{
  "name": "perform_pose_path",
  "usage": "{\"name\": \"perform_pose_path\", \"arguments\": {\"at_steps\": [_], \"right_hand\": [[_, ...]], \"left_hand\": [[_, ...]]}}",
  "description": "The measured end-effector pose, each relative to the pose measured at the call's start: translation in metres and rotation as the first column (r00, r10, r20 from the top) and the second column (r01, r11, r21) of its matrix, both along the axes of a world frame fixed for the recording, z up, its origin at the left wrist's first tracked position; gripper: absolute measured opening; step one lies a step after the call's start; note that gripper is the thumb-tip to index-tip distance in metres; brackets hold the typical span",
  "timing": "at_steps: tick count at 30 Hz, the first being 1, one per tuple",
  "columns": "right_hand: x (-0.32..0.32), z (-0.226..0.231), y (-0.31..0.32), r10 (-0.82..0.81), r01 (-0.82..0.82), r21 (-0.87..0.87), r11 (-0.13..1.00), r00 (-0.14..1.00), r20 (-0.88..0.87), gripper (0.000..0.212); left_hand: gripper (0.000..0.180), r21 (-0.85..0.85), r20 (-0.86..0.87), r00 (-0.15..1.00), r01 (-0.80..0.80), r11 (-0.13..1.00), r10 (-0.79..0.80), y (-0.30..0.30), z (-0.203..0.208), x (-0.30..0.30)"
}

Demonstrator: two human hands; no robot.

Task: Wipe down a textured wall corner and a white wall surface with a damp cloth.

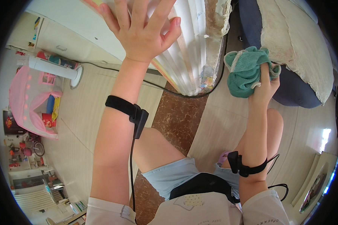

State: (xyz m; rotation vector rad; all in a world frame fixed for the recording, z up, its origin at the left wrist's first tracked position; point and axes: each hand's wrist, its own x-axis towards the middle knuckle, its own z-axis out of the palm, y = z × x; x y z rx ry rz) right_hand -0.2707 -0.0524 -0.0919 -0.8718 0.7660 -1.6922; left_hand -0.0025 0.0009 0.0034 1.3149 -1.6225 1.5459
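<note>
The view's upper edge cuts off some fingertips of your left hand, and the green cloth hides part of your right hand. A black cable rounds the foot of the white ridged door frame, a pale-covered padded seat to its right. Right of the frame, your right hand grips the bunched cloth; your left spreads open over the frame, contact hard to judge.

At 11 o'clock, the bare left hand is cut off at its fingertips by the upper edge. At 2 o'clock, the bare right hand is partly hidden by a crumpled green fabric cloth. Between 8 and 9 o'clock, small red-and-pink objects cannot be identified.
</note>
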Motion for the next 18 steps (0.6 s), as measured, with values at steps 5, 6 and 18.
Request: {"name": "perform_pose_path", "arguments": {"at_steps": [5,6,18], "right_hand": [[0.006,0.006,0.004,0.054,-0.053,0.047,0.998,0.998,-0.030,0.011],[0.006,0.007,0.005,0.066,-0.063,0.047,0.997,0.996,-0.062,0.012],[-0.026,-0.055,0.000,0.612,-0.593,-0.207,0.778,0.644,0.459,0.039]], "left_hand": [[0.050,-0.080,0.168,0.986,0.029,0.996,-0.015,-0.005,0.005,0.015],[0.050,-0.082,0.164,0.986,0.031,0.996,-0.018,-0.002,0.005,0.009],[0.049,0.086,-0.018,0.995,-0.101,0.991,0.103,0.009,0.002,-0.007]]}}
